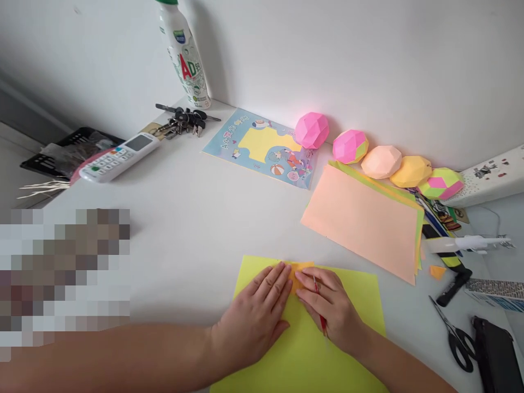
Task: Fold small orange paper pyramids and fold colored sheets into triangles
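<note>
2 hands (pixel 256 322) (pixel 336 312), orange paper (pixel 303 266) apparently pinned — yellow sheet (pixel 297 360), far edge

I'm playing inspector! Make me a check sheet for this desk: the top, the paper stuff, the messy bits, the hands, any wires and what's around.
Surface: pale desk; a blurred patch hides some of its left side.
Job's things: small orange paper on a yellow-green sheet; thin red tool.
Clutter: keys, handset, bottle, scissors, stacked coloured sheets, five faceted balls.
Hands: left hand spread flat beside the orange paper; right hand holds the red tool.
Cables: one thin curved line at far right; can't tell what.
Surroundings: pale wall behind.
</note>
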A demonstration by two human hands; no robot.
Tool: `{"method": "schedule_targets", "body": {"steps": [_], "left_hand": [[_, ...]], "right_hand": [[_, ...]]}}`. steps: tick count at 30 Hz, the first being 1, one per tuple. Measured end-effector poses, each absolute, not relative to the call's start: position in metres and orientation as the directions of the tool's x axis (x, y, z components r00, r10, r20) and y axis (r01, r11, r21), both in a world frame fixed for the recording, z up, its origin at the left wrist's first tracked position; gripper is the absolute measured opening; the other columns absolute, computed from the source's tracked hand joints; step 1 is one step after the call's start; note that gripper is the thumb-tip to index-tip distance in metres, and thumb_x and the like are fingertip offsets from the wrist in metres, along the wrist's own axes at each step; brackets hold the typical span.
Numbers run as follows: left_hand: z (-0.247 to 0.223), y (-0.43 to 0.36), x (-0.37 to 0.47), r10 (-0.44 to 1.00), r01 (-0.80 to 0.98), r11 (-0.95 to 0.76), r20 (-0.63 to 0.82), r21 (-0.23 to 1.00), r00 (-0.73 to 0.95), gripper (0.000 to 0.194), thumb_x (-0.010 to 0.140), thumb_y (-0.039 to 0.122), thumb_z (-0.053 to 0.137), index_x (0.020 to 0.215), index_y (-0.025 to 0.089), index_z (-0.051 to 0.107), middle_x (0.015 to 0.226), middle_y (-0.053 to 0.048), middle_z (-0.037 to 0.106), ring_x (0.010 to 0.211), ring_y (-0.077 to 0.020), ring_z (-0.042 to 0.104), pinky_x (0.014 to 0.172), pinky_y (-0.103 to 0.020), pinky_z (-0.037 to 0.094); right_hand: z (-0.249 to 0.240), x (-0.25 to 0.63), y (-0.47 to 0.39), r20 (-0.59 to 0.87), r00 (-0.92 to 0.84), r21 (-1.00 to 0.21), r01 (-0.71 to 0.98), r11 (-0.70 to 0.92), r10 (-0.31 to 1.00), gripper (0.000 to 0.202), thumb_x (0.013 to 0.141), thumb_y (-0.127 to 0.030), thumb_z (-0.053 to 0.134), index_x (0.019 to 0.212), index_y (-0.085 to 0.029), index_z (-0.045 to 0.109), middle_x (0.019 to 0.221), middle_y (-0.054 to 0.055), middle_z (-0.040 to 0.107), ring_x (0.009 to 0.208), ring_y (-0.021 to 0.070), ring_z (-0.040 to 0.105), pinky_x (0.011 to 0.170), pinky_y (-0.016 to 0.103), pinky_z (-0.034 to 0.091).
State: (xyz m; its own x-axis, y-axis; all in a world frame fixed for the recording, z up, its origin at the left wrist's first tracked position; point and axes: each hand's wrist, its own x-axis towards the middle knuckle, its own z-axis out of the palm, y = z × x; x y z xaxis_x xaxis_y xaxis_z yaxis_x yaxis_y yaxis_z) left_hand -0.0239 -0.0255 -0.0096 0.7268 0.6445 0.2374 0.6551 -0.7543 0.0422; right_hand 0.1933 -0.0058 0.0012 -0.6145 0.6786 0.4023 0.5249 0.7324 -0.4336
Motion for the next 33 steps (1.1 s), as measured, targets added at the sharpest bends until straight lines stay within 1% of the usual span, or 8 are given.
{"method": "schedule_targets", "body": {"steps": [3, 6, 9, 12, 16, 24, 28, 33], "left_hand": [[-0.0074, -0.0261, -0.0234, 0.608, 0.614, -0.787, 0.236, 0.058, 0.758, 0.053, 0.098, 0.039, 0.037, 0.135, 0.003, 0.046, 0.147, -0.019, 0.04, 0.135, -0.0315, 0.039, 0.113, -0.043, 0.023], [-0.0056, -0.0251, -0.0226, 0.593, 0.594, -0.801, 0.238, 0.077, 0.769, 0.052, 0.097, 0.039, 0.038, 0.133, 0.003, 0.049, 0.146, -0.02, 0.042, 0.134, -0.0317, 0.04, 0.112, -0.043, 0.023], [-0.0045, -0.0228, -0.0226, 0.6, 0.595, -0.798, 0.228, 0.1, 0.767, 0.058, 0.096, 0.048, 0.039, 0.135, 0.005, 0.047, 0.145, -0.021, 0.043, 0.135, -0.0328, 0.039, 0.112, -0.044, 0.024], [-0.0046, -0.0206, -0.0235, 0.602, 0.592, -0.797, 0.243, 0.121, 0.761, 0.069, 0.093, 0.06, 0.037, 0.139, 0.008, 0.043, 0.144, -0.021, 0.044, 0.134, -0.0346, 0.04, 0.111, -0.046, 0.022], [-0.0057, -0.0209, -0.0242, 0.611, 0.601, -0.79, 0.259, 0.126, 0.748, 0.078, 0.09, 0.069, 0.033, 0.134, 0.006, 0.048, 0.142, -0.023, 0.045, 0.134, -0.0357, 0.04, 0.113, -0.046, 0.019], [-0.0053, -0.0252, -0.0238, 0.623, 0.616, -0.78, 0.23, 0.109, 0.748, 0.075, 0.09, 0.066, 0.037, 0.128, 0.003, 0.051, 0.138, -0.028, 0.047, 0.132, -0.0396, 0.041, 0.11, -0.055, 0.024], [-0.0044, -0.025, -0.0235, 0.611, 0.608, -0.788, 0.243, 0.099, 0.753, 0.071, 0.091, 0.063, 0.04, 0.125, 0.001, 0.053, 0.136, -0.029, 0.05, 0.13, -0.039, 0.044, 0.11, -0.054, 0.026], [-0.0018, -0.0281, -0.0236, 0.649, 0.652, -0.753, 0.266, 0.089, 0.713, 0.066, 0.093, 0.058, 0.041, 0.121, 0.0, 0.056, 0.132, -0.027, 0.054, 0.127, -0.0384, 0.047, 0.112, -0.052, 0.023]], "right_hand": [[0.0003, 0.1959, -0.006, 0.39, -0.64, -0.441, 0.502, 0.744, 0.663, 0.032, 0.088, -0.001, 0.051, 0.113, -0.016, 0.062, 0.117, 0.011, 0.069, 0.126, 0.0285, 0.053, 0.101, 0.054, 0.049], [-0.0007, 0.1973, -0.0056, 0.387, -0.651, -0.449, 0.485, 0.75, 0.653, 0.035, 0.087, -0.001, 0.051, 0.119, -0.013, 0.06, 0.122, 0.014, 0.067, 0.13, 0.0285, 0.05, 0.103, 0.051, 0.05], [-0.0011, 0.1962, -0.0036, 0.399, -0.606, -0.425, 0.543, 0.724, 0.688, 0.036, 0.088, -0.005, 0.054, 0.122, -0.015, 0.059, 0.121, 0.014, 0.067, 0.13, 0.0288, 0.05, 0.101, 0.052, 0.051], [-0.0004, 0.1941, -0.0016, 0.399, -0.6, -0.384, 0.578, 0.72, 0.694, 0.031, 0.088, -0.007, 0.056, 0.118, -0.015, 0.06, 0.121, 0.015, 0.067, 0.128, 0.0291, 0.052, 0.1, 0.052, 0.052], [0.0002, 0.1937, -0.0023, 0.4, -0.607, -0.359, 0.586, 0.727, 0.687, 0.026, 0.086, -0.007, 0.058, 0.111, -0.016, 0.063, 0.118, 0.014, 0.068, 0.123, 0.0285, 0.056, 0.099, 0.05, 0.053], [-0.0009, 0.1985, -0.0061, 0.398, -0.596, -0.409, 0.565, 0.716, 0.697, 0.033, 0.085, -0.004, 0.057, 0.115, -0.018, 0.063, 0.118, 0.014, 0.068, 0.119, 0.0281, 0.059, 0.091, 0.048, 0.058], [-0.0021, 0.1989, -0.0067, 0.387, -0.584, -0.412, 0.583, 0.7, 0.714, 0.034, 0.085, -0.004, 0.057, 0.115, -0.018, 0.062, 0.122, 0.013, 0.067, 0.125, 0.0303, 0.054, 0.098, 0.053, 0.053], [-0.0039, 0.1998, -0.0075, 0.381, -0.62, -0.399, 0.559, 0.727, 0.686, 0.034, 0.083, 0.0, 0.055, 0.112, -0.015, 0.063, 0.12, 0.015, 0.067, 0.122, 0.0296, 0.057, 0.097, 0.051, 0.054]]}}
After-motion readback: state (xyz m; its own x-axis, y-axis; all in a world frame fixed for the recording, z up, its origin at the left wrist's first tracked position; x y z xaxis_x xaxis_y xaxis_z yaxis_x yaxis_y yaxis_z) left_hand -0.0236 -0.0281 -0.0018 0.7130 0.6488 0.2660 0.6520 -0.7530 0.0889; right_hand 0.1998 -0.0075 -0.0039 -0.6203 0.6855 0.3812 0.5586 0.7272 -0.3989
